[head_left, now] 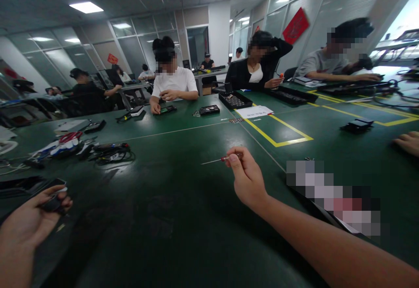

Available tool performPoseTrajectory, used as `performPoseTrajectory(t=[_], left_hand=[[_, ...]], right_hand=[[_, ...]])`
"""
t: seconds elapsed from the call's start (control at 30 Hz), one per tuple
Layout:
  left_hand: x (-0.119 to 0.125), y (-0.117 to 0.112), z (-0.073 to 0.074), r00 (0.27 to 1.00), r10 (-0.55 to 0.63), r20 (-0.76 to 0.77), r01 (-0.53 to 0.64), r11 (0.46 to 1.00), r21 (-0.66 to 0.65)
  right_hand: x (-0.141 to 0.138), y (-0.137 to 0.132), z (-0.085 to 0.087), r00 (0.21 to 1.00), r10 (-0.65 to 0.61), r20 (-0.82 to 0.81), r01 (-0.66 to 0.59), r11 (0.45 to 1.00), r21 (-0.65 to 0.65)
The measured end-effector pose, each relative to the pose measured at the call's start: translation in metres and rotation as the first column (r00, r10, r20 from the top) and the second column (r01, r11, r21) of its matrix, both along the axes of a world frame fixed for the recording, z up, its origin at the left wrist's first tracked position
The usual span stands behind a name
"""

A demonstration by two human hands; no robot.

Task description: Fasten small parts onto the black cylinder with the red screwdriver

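My right hand (247,176) is closed around the reddish handle of a thin screwdriver (212,162). Its bare metal shaft points left, above the green tabletop (196,209). At the lower left, my left hand (36,218) has its fingers curled round a small dark object (52,204). Fingers cover part of that object, and its kind is not clear. A black tray (22,186) lies just behind my left hand.
Bundled cables (113,152) and tools lie at the left. Across the table stand a drive-like black device (209,110) and a compartment tray (235,100). Yellow tape (278,143) marks the right side. Co-workers sit opposite; a person's hand (407,143) rests at the right edge.
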State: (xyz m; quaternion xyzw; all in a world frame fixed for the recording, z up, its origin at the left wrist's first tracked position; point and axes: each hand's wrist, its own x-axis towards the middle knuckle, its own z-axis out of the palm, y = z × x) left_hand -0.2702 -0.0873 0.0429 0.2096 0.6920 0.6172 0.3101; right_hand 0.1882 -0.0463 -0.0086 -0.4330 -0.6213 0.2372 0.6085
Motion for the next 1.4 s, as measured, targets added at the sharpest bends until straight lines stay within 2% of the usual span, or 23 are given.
performPoseTrajectory(t=[0.27,0.43,0.57,0.73,0.93,1.27,1.4], left_hand=[[-0.016,0.001,-0.006,0.999,0.035,0.042,-0.036,0.999,0.028],[-0.038,0.008,-0.017,0.981,0.118,0.156,-0.131,0.988,0.081],[-0.050,0.013,-0.021,0.974,0.129,0.187,-0.144,0.987,0.067],[-0.047,0.013,-0.018,0.970,0.163,0.182,-0.177,0.982,0.063],[-0.042,0.013,-0.017,0.971,0.151,0.184,-0.171,0.981,0.096],[-0.038,0.013,-0.015,0.982,0.164,0.095,-0.175,0.976,0.130],[-0.036,0.015,-0.014,0.979,0.184,0.084,-0.191,0.977,0.089]], right_hand=[[-0.001,0.000,0.001,1.000,0.006,0.007,-0.006,1.000,-0.018],[-0.001,0.002,0.000,1.000,0.013,0.009,-0.013,1.000,-0.007],[-0.001,0.002,0.000,1.000,0.021,0.014,-0.021,1.000,-0.011],[-0.001,0.001,0.001,1.000,0.027,0.005,-0.027,1.000,0.005],[-0.001,0.001,0.000,1.000,0.027,0.015,-0.027,1.000,-0.009],[0.001,0.002,-0.002,0.998,0.054,0.010,-0.054,0.998,-0.016],[0.000,0.002,-0.003,0.998,0.066,-0.003,-0.066,0.998,-0.019]])
